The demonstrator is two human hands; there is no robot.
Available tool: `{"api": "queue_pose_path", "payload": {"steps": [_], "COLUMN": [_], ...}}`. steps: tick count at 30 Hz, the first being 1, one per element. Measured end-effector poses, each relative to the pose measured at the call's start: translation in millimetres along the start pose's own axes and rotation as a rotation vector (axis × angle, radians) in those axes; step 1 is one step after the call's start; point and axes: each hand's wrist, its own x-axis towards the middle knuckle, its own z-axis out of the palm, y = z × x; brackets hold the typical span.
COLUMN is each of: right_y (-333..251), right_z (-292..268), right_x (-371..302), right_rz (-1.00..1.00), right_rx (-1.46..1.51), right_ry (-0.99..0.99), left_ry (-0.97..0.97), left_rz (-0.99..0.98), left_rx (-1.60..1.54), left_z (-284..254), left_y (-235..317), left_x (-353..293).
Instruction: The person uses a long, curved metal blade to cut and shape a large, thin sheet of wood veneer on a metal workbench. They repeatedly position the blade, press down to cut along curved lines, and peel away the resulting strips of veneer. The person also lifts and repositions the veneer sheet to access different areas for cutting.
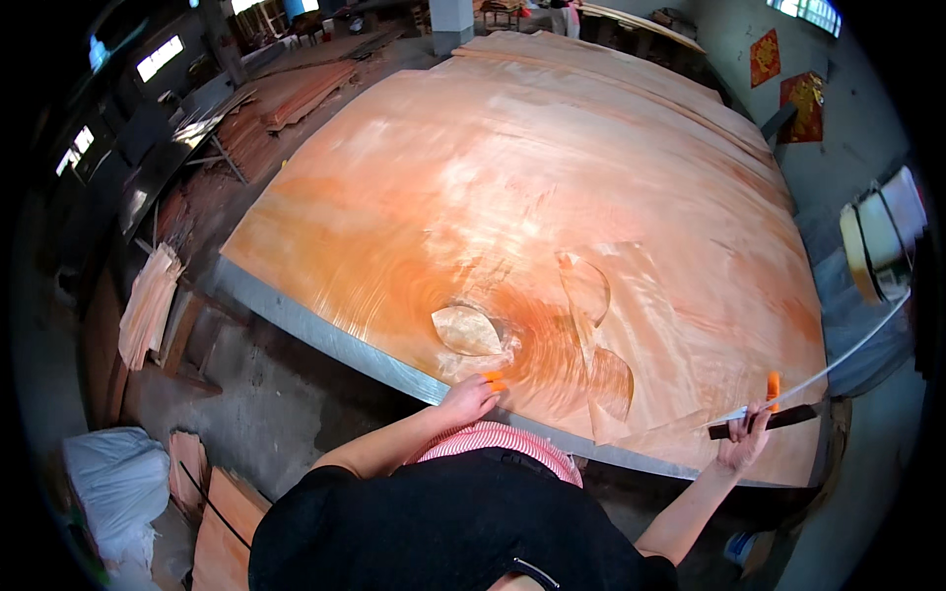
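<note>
A broad orange-tan wood veneer sheet (552, 167) covers the table in front of me. My left hand (469, 400) rests on its near edge, fingers stretched out on the surface, with orange covers on fingertips. Just beyond lies a pale leaf-shaped area (466, 331); whether it is a hole or a patch I cannot tell. To its right, a thin loose piece of veneer (631, 335) with curved edges lies on the sheet. At the near right corner, my right hand (744, 445) is closed around a long, dark bar-shaped tool (788, 417). One finger wears an orange cover (774, 389).
A white strip (838, 364) runs from a roll-like white and cream object (880, 234) at right to my right hand. The table has a grey metal edge (335, 330). Veneer stacks (148, 307) and a white sack (116, 483) stand left. A pillar (452, 22) rises behind.
</note>
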Motion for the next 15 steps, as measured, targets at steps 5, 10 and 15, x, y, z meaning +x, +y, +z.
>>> {"api": "queue_pose_path", "payload": {"steps": [5,10,15], "right_y": [-0.6,17.4,67.6], "right_z": [-8.6,26.3,38.1], "right_x": [-10.2,-9.0,-28.0], "right_rz": [0.051,0.275,0.532], "right_rx": [-0.057,-0.304,-0.201], "right_ry": [0.292,0.305,0.206], "left_ry": [-0.142,-0.204,-0.001], "left_rz": [0.004,-0.117,0.356], "left_rx": [-0.016,-0.268,-0.362], "left_z": [5.6,-3.8,-54.0], "left_y": [3.3,10.4,149.1], "left_x": [5.0,31.3,133.3]}}
